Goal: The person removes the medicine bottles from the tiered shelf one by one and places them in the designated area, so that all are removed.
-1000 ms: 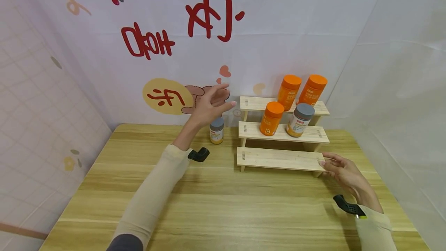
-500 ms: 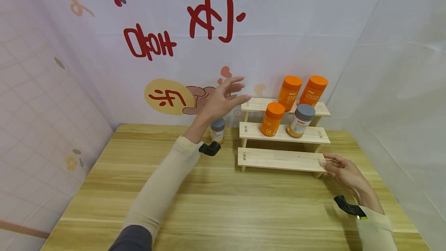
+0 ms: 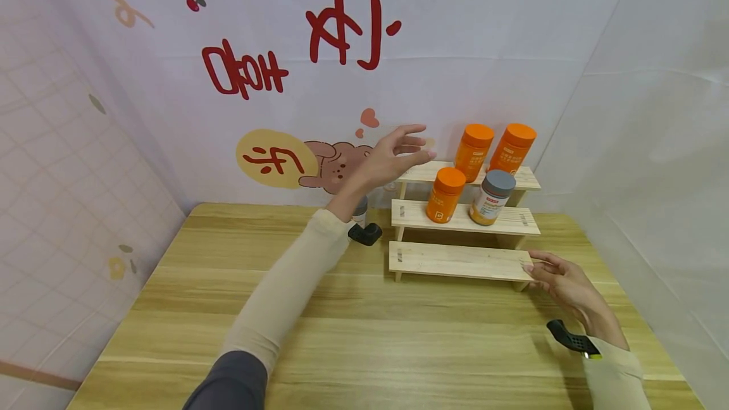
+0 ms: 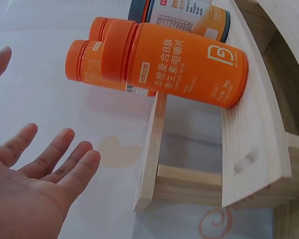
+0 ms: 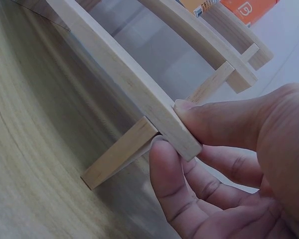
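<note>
My left hand (image 3: 393,155) hangs in the air at the left end of the top step, thumb and fingers spread, holding nothing. In the left wrist view its fingers (image 4: 60,167) stand apart from the orange bottles. My right hand (image 3: 564,280) pinches the right end of the lowest step of a wooden three-step rack (image 3: 461,260), thumb above and fingers below. Two orange bottles (image 3: 474,154) stand on the top step. The middle step bears an orange bottle (image 3: 446,196) and a grey-capped white-and-yellow bottle (image 3: 491,198).
Another grey-capped bottle (image 3: 360,211) stands on the wooden table (image 3: 342,334) left of the rack, mostly behind my left wrist. A white printed wall covering (image 3: 484,49) rises behind the rack, with another sheet (image 3: 655,176) at the right.
My left hand has moved right, from above the grey-capped bottle on the table to the top step's left end. My right hand keeps its pinch on the rack.
</note>
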`<state>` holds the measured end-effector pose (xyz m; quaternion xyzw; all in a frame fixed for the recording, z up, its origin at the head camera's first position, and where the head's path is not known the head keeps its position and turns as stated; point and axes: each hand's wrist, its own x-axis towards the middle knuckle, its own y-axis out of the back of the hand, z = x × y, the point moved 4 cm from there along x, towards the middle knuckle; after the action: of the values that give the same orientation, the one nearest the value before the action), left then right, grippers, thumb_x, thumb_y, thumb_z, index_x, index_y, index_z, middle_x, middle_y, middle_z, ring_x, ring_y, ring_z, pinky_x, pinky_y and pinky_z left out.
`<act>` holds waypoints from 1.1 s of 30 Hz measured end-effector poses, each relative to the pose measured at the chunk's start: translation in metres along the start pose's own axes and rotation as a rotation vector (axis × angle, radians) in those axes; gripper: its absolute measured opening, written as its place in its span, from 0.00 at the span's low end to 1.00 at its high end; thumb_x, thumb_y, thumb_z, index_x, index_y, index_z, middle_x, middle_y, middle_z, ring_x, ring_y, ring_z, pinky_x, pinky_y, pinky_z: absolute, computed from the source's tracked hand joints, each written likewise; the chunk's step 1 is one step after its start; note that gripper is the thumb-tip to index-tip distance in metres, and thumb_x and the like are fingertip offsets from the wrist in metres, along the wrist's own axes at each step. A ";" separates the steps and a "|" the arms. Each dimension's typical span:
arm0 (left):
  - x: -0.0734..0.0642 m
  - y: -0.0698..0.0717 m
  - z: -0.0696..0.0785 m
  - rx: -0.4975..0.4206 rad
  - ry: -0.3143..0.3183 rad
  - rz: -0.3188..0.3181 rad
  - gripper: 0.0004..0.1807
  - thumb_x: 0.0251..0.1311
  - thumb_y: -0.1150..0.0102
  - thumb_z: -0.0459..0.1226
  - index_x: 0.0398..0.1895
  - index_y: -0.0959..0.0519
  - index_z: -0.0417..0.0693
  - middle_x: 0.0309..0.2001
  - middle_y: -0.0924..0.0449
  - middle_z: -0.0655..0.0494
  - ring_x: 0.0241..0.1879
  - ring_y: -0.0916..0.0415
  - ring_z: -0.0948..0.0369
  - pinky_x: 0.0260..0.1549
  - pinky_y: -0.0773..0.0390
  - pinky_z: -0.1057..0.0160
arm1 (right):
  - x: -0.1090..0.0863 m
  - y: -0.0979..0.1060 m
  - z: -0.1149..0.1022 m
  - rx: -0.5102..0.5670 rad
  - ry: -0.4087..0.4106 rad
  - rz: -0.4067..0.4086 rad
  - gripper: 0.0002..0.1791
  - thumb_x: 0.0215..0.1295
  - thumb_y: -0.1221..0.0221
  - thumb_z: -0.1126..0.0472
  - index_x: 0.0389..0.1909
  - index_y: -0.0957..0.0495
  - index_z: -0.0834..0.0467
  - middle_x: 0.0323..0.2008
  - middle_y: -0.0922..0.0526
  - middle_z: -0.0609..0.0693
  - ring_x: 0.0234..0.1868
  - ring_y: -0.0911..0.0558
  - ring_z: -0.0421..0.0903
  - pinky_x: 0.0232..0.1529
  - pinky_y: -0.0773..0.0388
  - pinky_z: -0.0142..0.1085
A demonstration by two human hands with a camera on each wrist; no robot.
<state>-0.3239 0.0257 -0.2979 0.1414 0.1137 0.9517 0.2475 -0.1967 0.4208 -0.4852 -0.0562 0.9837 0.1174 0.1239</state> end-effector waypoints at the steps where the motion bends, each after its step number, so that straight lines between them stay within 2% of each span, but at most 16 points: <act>1: 0.003 -0.003 0.000 0.008 0.004 -0.003 0.39 0.65 0.35 0.53 0.78 0.37 0.61 0.72 0.29 0.50 0.70 0.30 0.56 0.66 0.24 0.50 | 0.000 0.000 0.000 0.002 0.000 0.001 0.39 0.73 0.38 0.58 0.77 0.46 0.65 0.44 0.16 0.39 0.43 0.17 0.36 0.45 0.15 0.33; 10: 0.025 -0.021 0.002 0.004 0.041 -0.026 0.40 0.66 0.36 0.54 0.79 0.38 0.60 0.72 0.29 0.49 0.67 0.27 0.56 0.65 0.23 0.50 | 0.000 0.001 0.000 -0.013 0.008 0.000 0.40 0.74 0.38 0.57 0.77 0.46 0.66 0.44 0.17 0.39 0.43 0.17 0.36 0.45 0.15 0.33; 17: 0.040 -0.038 0.003 0.047 0.071 -0.056 0.41 0.65 0.37 0.57 0.79 0.38 0.60 0.69 0.28 0.53 0.67 0.28 0.56 0.65 0.23 0.52 | 0.000 0.001 0.001 -0.008 0.015 -0.001 0.37 0.74 0.38 0.58 0.76 0.44 0.65 0.43 0.16 0.39 0.42 0.17 0.36 0.44 0.15 0.33; 24: 0.053 -0.050 0.001 0.036 0.121 -0.049 0.40 0.64 0.36 0.58 0.78 0.37 0.63 0.67 0.27 0.56 0.64 0.28 0.59 0.63 0.22 0.56 | -0.001 0.000 0.001 -0.013 0.016 -0.005 0.38 0.74 0.38 0.57 0.76 0.44 0.65 0.44 0.17 0.38 0.44 0.17 0.36 0.45 0.15 0.33; 33: 0.064 -0.062 -0.002 0.006 0.136 -0.031 0.39 0.63 0.34 0.56 0.77 0.35 0.64 0.65 0.28 0.55 0.60 0.27 0.59 0.58 0.20 0.58 | 0.000 0.001 0.002 0.018 0.028 -0.010 0.31 0.74 0.38 0.58 0.72 0.38 0.60 0.43 0.16 0.39 0.42 0.17 0.36 0.44 0.15 0.32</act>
<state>-0.3510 0.1110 -0.3040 0.0754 0.1352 0.9549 0.2533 -0.1961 0.4228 -0.4870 -0.0618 0.9861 0.1071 0.1112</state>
